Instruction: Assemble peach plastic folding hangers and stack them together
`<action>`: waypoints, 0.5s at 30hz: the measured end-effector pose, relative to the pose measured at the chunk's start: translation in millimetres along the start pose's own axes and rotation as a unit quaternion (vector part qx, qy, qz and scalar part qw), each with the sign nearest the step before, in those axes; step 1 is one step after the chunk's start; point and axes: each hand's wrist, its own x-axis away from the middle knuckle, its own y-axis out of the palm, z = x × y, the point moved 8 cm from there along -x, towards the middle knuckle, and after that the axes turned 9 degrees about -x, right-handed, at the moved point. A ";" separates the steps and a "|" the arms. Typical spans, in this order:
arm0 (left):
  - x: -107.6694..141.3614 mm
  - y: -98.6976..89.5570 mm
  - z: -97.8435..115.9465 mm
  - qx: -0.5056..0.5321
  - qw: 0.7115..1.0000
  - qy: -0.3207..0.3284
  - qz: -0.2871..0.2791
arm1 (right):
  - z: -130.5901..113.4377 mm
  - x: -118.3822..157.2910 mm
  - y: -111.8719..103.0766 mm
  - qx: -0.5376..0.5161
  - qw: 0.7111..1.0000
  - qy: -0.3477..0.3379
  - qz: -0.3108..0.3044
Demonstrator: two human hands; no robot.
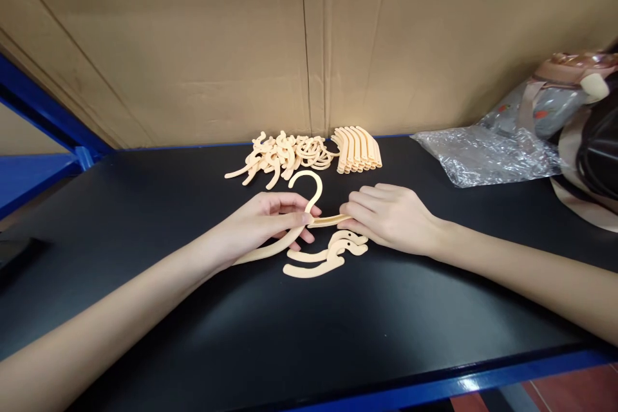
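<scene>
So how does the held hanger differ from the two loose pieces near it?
Pose: the hanger is held in the left hand and right hand; the loose pieces lie on the black table. Shape: the hanger has a big open hook; the loose pieces are wavy, each with a dark dot. Size: the hanger spans wider than either loose piece. Shared: pale cream colour.

Brown cardboard (193, 45) behind a black table (232, 341)

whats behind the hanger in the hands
Behind the hanger, on the black table, lie a jumbled pile of pale pieces and a stack of curved pieces; cardboard stands beyond. What the left hand covers is hidden.
</scene>
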 end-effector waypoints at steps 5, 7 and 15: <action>-0.8 -2.1 4.7 -0.016 1.000 0.021 0.013 | -1.1 1.1 -2.6 -0.011 1.000 -0.004 0.011; -1.0 -3.4 5.6 -0.026 0.999 0.025 0.016 | -0.1 1.3 -2.8 -0.019 1.000 0.002 0.011; 4.3 2.5 7.9 -0.062 0.998 0.007 -0.032 | 3.0 3.1 -1.7 -0.048 0.998 0.030 0.015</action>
